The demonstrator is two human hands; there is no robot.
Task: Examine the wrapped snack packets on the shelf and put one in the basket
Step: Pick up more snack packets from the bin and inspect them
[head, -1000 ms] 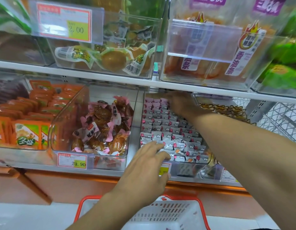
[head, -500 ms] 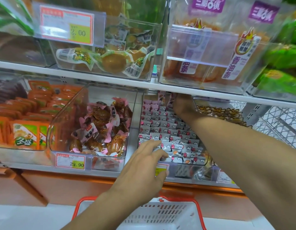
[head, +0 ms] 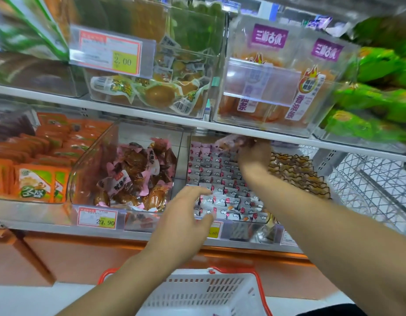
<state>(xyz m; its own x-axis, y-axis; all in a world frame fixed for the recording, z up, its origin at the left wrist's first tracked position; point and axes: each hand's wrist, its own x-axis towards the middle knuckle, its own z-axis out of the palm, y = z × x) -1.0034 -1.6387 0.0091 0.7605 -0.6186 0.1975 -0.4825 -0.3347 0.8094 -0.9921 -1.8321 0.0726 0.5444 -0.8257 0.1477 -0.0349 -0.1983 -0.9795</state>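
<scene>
Packet (head: 229,142) pinched in right hand (head: 254,153), above bin's rear rows (head: 211,169)

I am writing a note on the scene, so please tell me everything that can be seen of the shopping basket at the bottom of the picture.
The shopping basket is white plastic, as it looks, with walls pierced by rows of small slots and a red-orange rim and handle. It stands upright below the lower shelf, in front of the orange base, with its open top facing up. Only its far part shows; the picture edge and the left forearm hide the rest. No packet can be seen inside. Neither hand touches it.
</scene>
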